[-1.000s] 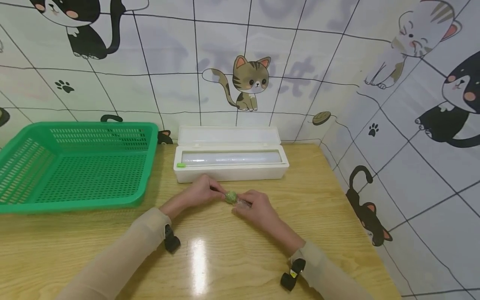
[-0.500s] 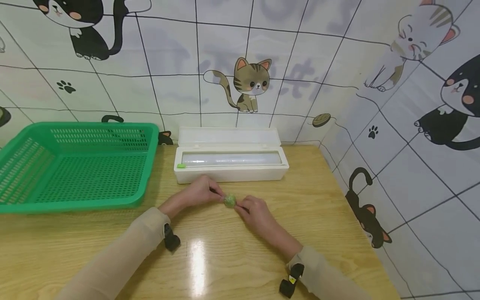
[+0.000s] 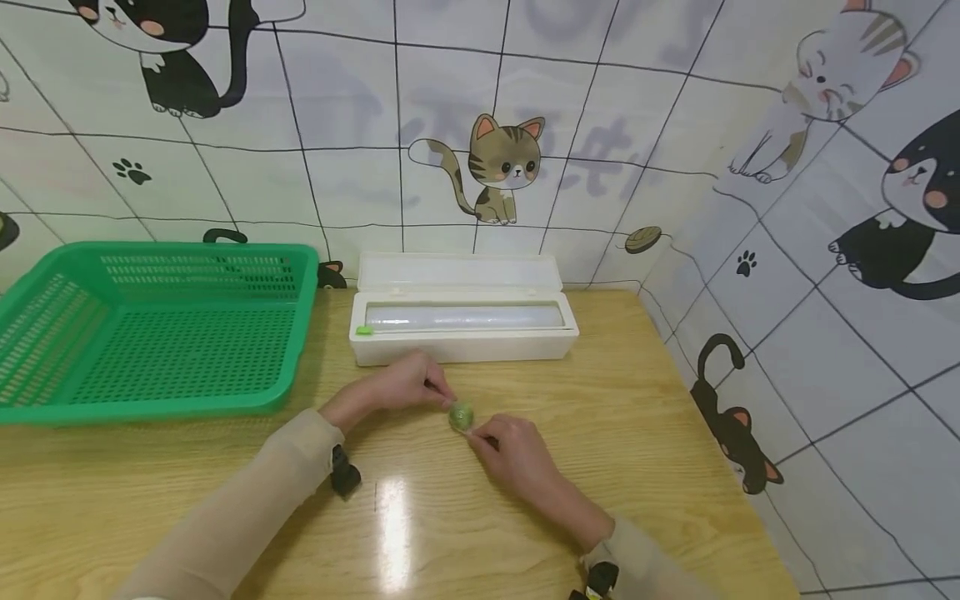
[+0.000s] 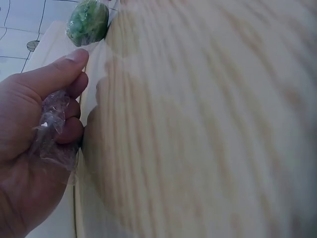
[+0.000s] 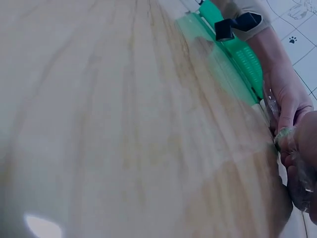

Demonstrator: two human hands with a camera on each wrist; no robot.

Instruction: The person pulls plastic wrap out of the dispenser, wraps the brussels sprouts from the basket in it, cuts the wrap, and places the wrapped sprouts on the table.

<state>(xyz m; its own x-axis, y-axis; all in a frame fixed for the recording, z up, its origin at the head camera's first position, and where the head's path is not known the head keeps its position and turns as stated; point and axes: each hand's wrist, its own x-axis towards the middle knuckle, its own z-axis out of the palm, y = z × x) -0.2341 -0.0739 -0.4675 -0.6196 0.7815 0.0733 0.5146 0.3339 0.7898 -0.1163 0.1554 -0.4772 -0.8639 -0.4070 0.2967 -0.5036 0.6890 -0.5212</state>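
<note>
Between my two hands is a small round green thing, wrapped in clear cling film; its exact kind is hard to tell. My left hand pinches the film at its left end. In the left wrist view a crumpled tail of that film lies against the palm under the curled fingers. My right hand pinches the film on the lower right side. Its fingers are partly cut off by the edge of the right wrist view, where more bunched film shows. The green thing is held low, close over the wooden table.
Behind the hands stands a white cling film box, lid raised, with a film roll inside and a green slider at its left. A green plastic basket is at the left. Cat-patterned walls border the table at back and right.
The wrapped green thing has shifted slightly towards me. My right hand has come nearer too, and the loose film seen at its fingers earlier is now a tight pinched end.
</note>
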